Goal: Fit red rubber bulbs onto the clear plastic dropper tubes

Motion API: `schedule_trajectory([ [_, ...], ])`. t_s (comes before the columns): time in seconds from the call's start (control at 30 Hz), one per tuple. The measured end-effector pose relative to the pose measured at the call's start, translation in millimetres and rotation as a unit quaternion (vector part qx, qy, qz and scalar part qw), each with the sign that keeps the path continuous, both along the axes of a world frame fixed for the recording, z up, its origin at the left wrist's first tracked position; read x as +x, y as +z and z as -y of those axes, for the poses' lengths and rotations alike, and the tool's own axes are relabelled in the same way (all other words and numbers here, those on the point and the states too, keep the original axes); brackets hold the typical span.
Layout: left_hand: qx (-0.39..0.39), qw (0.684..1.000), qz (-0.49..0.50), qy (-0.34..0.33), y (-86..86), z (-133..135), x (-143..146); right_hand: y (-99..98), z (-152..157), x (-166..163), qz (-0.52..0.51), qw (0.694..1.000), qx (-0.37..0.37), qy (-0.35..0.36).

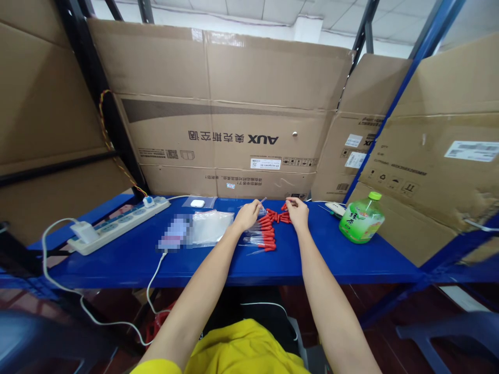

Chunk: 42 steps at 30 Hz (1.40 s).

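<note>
My left hand (248, 214) is over the middle of the blue table, fingers pinched on a thin clear piece (263, 200) that sticks up past the fingertips. To its right, my right hand (298, 212) is closed at the fingertips, with a small red cap (284, 206) at them; the thumb side is partly hidden. Between the hands lies a heap of red caps (276, 215). Nearer to me, several thin clear pieces with red ends (268, 239) lie side by side in a column, red ends to the right. Their exact kind is too small to tell.
Clear plastic bags (212, 227) and a blurred-out phone (174, 232) on a cable lie to the left. Beyond are a white earphone case (197, 203) and a power strip (120, 224). A green tea bottle (362, 218) stands at right. Cardboard (234, 114) walls the back.
</note>
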<state>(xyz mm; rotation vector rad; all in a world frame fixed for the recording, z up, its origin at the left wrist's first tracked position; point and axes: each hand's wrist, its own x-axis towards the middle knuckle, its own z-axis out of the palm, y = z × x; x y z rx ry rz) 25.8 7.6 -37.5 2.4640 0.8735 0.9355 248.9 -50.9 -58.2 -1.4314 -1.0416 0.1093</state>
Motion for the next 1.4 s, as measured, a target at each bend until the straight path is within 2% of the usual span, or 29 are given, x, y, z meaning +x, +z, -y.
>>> schedule_trajectory([
  [0.27, -0.011, 1.000, 0.009, -0.005, -3.8, -3, 0, -6.3, -4, -2, 0.043, 0.995, -0.081, -0.026],
  [0.5, -0.009, 1.000, 0.006, 0.001, -2.2, -1, 0, -6.0, -1, -1, 0.043, 0.994, -0.099, -0.012],
  [0.6, -0.014, 1.000, 0.000, 0.003, -0.2, 0, 0, -1.9, 0, -3, 0.027, 0.997, -0.067, 0.004],
  [0.7, -0.015, 1.000, 0.004, -0.006, 3.2, 3, -1, 6.3, 1, -11, -0.049, 0.996, 0.021, 0.074],
  [0.8, -0.008, 1.000, 0.015, -0.015, 6.8, 7, -1, 15.9, 4, -25, -0.116, 0.978, 0.086, 0.148],
  [1.0, -0.019, 0.998, 0.043, -0.033, 12.0, 13, -1, 27.3, 12, -52, -0.151, 0.950, 0.095, 0.256],
  [1.13, -0.038, 0.996, 0.062, -0.054, 15.3, 14, -1, 30.5, 15, -59, -0.141, 0.954, 0.083, 0.253],
  [1.27, -0.027, 0.991, 0.090, -0.092, 16.7, 11, -2, 33.0, 18, -60, -0.138, 0.957, 0.087, 0.241],
  [1.4, -0.013, 0.989, 0.106, -0.102, 17.5, 7, -2, 34.4, 20, -60, -0.142, 0.956, 0.093, 0.239],
])
